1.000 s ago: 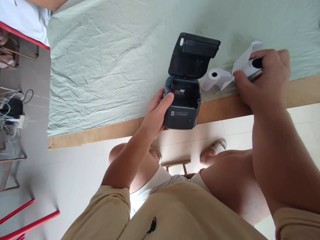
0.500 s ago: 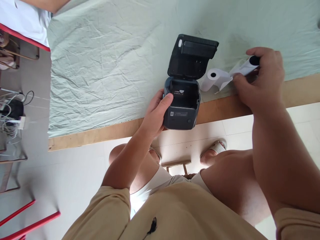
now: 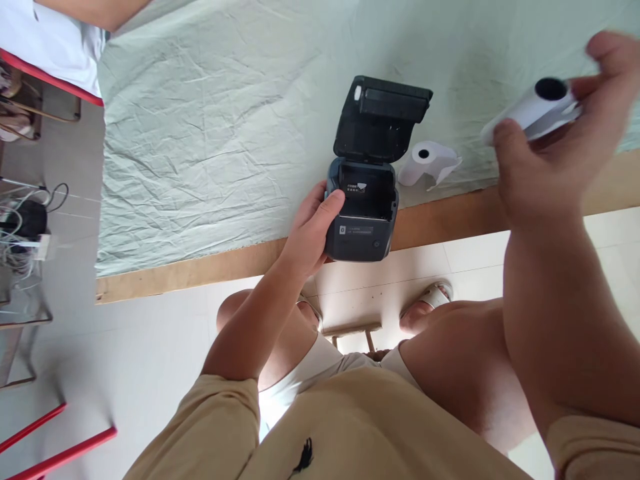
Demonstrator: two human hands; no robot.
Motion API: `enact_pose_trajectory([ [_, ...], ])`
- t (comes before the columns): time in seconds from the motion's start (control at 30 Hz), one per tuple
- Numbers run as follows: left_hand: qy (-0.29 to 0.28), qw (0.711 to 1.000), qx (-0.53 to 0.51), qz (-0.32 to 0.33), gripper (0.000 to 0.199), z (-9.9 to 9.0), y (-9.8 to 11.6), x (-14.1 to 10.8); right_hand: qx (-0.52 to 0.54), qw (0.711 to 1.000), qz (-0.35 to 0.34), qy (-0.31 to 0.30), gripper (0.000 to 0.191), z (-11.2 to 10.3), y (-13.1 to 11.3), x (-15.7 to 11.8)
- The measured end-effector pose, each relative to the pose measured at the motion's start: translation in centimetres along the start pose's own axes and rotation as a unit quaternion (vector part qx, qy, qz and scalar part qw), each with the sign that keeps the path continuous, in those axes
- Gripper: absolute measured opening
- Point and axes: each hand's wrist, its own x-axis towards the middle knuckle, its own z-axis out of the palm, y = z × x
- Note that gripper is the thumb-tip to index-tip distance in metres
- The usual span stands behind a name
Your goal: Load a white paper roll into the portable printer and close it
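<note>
A small dark printer (image 3: 364, 213) sits at the table's near edge with its lid (image 3: 381, 120) flipped up and its paper bay empty. My left hand (image 3: 313, 230) grips the printer's left side, thumb on its top rim. My right hand (image 3: 560, 140) is raised at the right and pinches a white paper roll with a dark core (image 3: 537, 110), held in the air. A second white paper roll (image 3: 425, 162) lies on the cloth just right of the printer, with a loose tail of paper.
A pale green cloth (image 3: 225, 133) covers the table, whose wooden edge (image 3: 200, 267) runs along the front. Another person's white sleeve (image 3: 55, 40) shows at the top left. Cables (image 3: 25, 227) and red frames (image 3: 60, 447) stand on the floor at left.
My right hand has lifted its paper roll off the cloth, up and to the right, away from the other roll. My left hand stays on the printer.
</note>
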Motion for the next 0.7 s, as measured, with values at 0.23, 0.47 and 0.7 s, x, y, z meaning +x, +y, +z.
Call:
enact_pose_trajectory([
  [0.23,0.005,0.999,0.011,0.031,0.04,-0.2,-0.1,0.0,0.165,0.981,-0.102,0.004,0.025,-1.3,-14.1,-0.1],
  [0.47,-0.014,0.999,0.016,0.04,0.045,-0.4,-0.1,0.0,0.081,0.979,-0.16,-0.098,0.018,0.8,-15.8,-1.6],
  [0.7,-0.024,0.999,0.026,0.038,0.053,-0.8,-0.3,0.0,0.164,0.963,-0.199,-0.081,0.017,0.6,-16.5,-2.5],
])
